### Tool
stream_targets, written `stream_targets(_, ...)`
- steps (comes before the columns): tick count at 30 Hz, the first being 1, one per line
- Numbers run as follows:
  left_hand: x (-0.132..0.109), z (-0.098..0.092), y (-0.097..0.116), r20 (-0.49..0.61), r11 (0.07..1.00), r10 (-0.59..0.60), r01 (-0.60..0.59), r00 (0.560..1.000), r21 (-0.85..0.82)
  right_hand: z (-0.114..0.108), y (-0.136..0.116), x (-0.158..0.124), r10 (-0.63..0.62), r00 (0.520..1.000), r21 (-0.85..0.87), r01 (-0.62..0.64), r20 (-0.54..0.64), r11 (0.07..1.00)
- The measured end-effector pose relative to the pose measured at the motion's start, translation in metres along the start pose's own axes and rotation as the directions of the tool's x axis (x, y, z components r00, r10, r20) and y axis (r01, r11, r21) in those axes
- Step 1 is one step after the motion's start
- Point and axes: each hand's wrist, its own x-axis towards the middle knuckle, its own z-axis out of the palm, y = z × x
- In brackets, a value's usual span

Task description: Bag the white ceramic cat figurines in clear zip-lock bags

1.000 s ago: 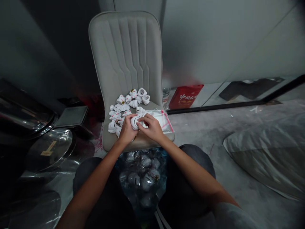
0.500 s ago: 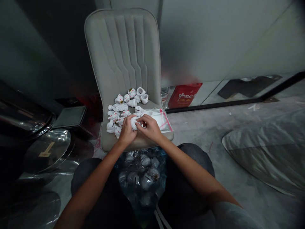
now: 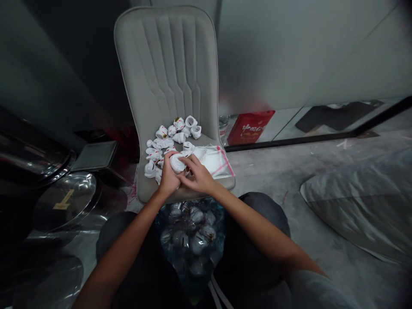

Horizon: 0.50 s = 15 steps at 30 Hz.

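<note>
A round white piece [image 3: 177,163] is held between both hands above the front of a grey chair seat [image 3: 148,194]. My left hand [image 3: 169,177] wraps round its left side and underside. My right hand [image 3: 198,174] has its fingers closed on its right edge. Behind and left of the hands lie several small white figures with red marks [image 3: 162,131], some hollow with the opening up [image 3: 191,122]. Just right of my right hand, a clear plastic packet with pink edges [image 3: 222,161] lies flat on the seat.
A clear bag of wrapped white pieces [image 3: 196,231] hangs between the knees below the seat. The tall chair back [image 3: 170,56] rises behind the figures. A shiny round bin lid [image 3: 69,199] and a dark box [image 3: 96,155] stand left; a red bag [image 3: 249,127] is right.
The white piece and both hands have moved slightly left and up. The piece is turned, showing more of its round face, and the right fingers have shifted along its edge.
</note>
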Motion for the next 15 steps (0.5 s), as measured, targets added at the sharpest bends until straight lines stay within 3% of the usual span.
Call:
stream_targets(3,0.0023,-0.0028,0.0014,-0.019,0.999,0.025,-0.024,1.0,0.038,-0.0003,-0.0008,0.0003,0.019,1.0,0.046,-0.02,0.007,0.999)
stream_targets(9,0.0006,-0.0026,0.0051,-0.025,0.946,0.128,-0.115,0.991,0.304,0.0054,0.0063,0.0032,0.204,0.968,0.192,-0.175,-0.144,0.966)
stream_targets(15,-0.0046,-0.0001,0.0029,0.01,0.829,0.239,-0.209,0.971,0.518,0.0084,0.0076,0.0014,0.167,0.97,0.064,-0.158,-0.177,0.985)
